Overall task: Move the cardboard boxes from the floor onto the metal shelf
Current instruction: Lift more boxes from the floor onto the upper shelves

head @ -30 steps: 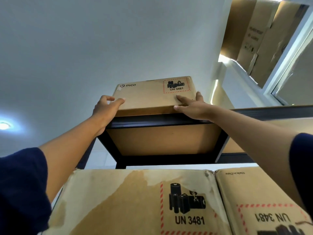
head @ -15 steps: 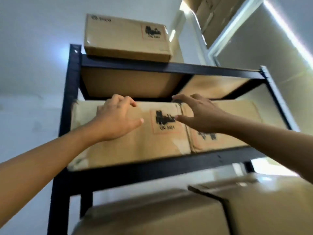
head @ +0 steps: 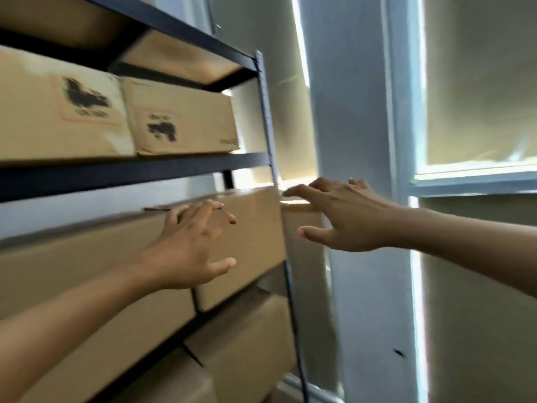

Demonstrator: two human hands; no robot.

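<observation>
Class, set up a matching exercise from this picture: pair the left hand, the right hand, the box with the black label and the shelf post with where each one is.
Things:
1. left hand
2. right hand
3. labelled box
4. shelf post

Places:
A. upright at the rack's right edge
B. in front of a plain box
C. past the post, towards the window
D. on an upper shelf

Pairs: 1-B, 2-C, 3-D, 4-A

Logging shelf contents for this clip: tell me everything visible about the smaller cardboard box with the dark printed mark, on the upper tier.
The smaller brown cardboard box sits upright on an upper tier of the black metal shelf, at the right end of that tier. Its front face carries a blurred dark printed mark, unreadable, and small print near the lower right corner. Its left side meets a larger brown cardboard box with a similar mark. It looks closed and intact. Neither hand touches it.
</observation>
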